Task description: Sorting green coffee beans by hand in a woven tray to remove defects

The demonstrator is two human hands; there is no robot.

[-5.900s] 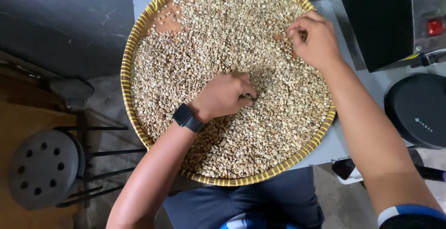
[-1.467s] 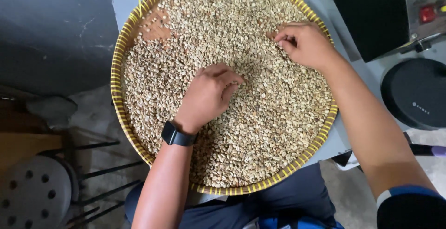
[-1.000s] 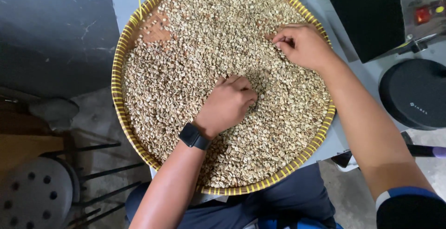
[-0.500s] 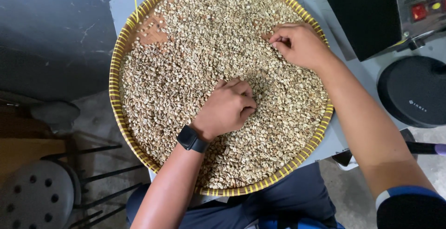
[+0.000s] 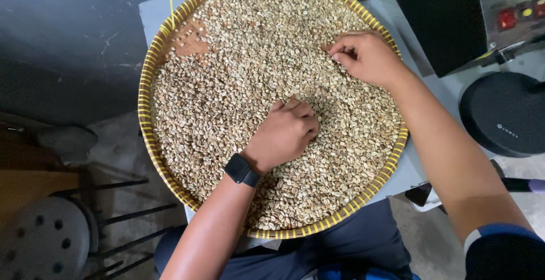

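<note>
Soft, even daylight from above, faint shadows, sharp centre, dim left side

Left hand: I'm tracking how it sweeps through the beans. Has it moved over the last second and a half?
Yes. The left hand has shifted toward the right side of the woven tray, fingers curling deeper into the beans.

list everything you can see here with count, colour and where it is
round woven tray with yellow rim: one, yellow and tan, on the table at centre
pale beige beans: too many to count, spread across the tray
light grey table: one, under the tray
round black disc: one, at right
dark machine with red buttons: one, upper right
round grey perforated stool: one, lower left
black wrist watch: one, on the left wrist
left hand: fingers curled into the beans at the tray's centre
right hand: fingertips pinched together on beans near the tray's upper right rim
</note>
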